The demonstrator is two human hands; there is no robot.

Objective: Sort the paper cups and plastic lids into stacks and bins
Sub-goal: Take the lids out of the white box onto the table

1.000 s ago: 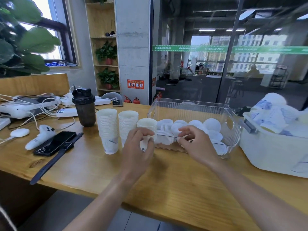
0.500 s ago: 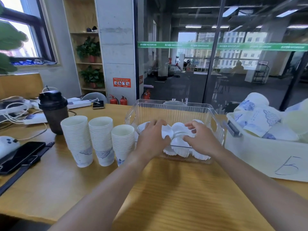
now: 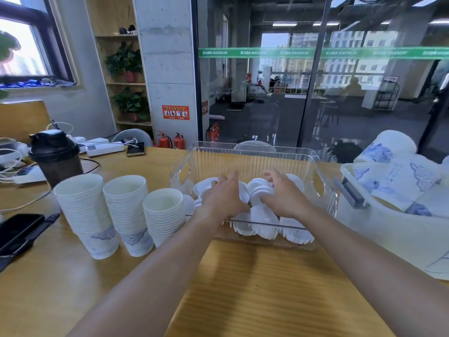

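1. Presently we find both hands inside the clear ribbed plastic bin (image 3: 252, 164), among loose white plastic lids (image 3: 264, 221).
2. Our right hand (image 3: 283, 198) curls round a short lid stack (image 3: 261, 189), lying sideways, just left of it.
3. Our left hand (image 3: 224, 198) presses on neighbouring lids, fingers spread.

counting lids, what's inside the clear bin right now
White plastic lids lie heaped in the clear bin, with the left hand and right hand on them. Both hands cover further lids.

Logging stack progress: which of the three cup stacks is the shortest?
The stack nearest the clear bin, the rightmost cup stack; its rim sits well below the other two.
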